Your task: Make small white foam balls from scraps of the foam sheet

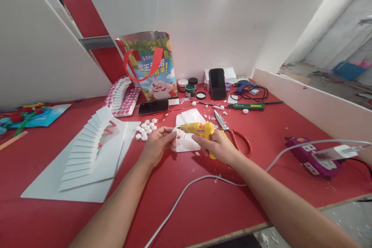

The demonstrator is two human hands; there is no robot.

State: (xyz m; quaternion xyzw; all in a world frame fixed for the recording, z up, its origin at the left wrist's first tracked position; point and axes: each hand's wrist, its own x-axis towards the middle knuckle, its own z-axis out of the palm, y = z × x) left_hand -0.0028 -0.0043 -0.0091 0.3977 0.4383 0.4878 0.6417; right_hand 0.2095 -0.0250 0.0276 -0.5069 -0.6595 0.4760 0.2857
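Observation:
My right hand [216, 145] is wrapped round the grip of a yellow hot glue gun [194, 127], whose nozzle points left. My left hand [161, 139] pinches a small white piece [174, 131] right at the nozzle tip; fingers partly cover it, and its exact shape is unclear. Beneath the glue gun lies a white paper sheet [187, 147]. Several small white round pieces [144, 133] are grouped just beyond my left hand. Farther left, a curved white foam-board staircase [80, 151] with short red sticks rests on a white board [43, 190].
Red-handled scissors [245, 141] lie right of the paper. A white cord [186, 190] crosses in front; a purple power strip [314, 159] sits right. Behind are a printed bag [157, 69], phones [154, 107], paint jars [190, 91] and a green pen-like tool [248, 106]. White panels border the table.

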